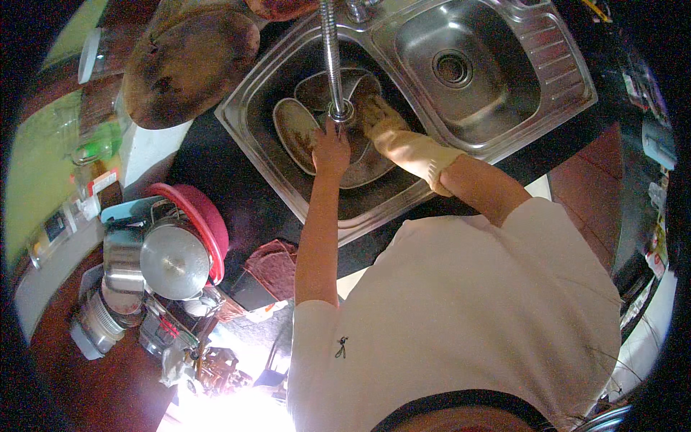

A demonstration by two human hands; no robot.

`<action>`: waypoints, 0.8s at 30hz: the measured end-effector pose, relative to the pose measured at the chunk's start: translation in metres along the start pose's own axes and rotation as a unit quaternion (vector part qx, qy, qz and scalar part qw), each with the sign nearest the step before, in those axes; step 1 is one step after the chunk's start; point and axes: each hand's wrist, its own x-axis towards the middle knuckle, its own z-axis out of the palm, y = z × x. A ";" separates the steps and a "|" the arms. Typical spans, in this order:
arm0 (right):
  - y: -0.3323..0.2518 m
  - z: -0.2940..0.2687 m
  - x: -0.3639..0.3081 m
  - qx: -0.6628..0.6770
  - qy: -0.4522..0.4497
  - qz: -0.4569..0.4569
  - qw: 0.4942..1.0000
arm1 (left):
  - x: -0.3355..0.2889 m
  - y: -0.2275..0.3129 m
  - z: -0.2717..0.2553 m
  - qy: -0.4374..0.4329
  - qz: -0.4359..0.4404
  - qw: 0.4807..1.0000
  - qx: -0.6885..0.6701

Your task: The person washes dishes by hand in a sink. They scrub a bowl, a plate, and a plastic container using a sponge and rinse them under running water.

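Note:
In the left basin of the steel sink lie several dishes. An oval dish leans at the left side, and another dish lies toward the back. My bare left hand reaches over them, its fingers closed at the end of the tap's spout. My right hand wears a cream rubber glove and is down among the dishes, against the one on the right. Its fingertips blend into the shadow and the dishes, so its grip is unclear. The tap's ribbed metal hose hangs between me and the basin.
The right basin has a drain, with a ridged drainboard beyond. A large round browned pan or tray leans at the back left. At left, a pink basin stands behind a metal pot and stacked cookware. A reddish cloth lies nearby.

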 end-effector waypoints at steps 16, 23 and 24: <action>0.069 0.032 -0.016 0.903 0.110 0.203 0.362 | 0.018 -0.018 -0.100 -0.117 -0.004 0.990 0.080; 0.072 -0.001 -0.026 0.963 0.240 0.114 -0.052 | 0.007 -0.086 -0.072 -0.126 -0.050 0.928 -0.347; 0.060 0.004 -0.018 0.971 0.153 0.011 -0.184 | 0.000 -0.072 -0.049 -0.114 -0.045 0.904 -0.410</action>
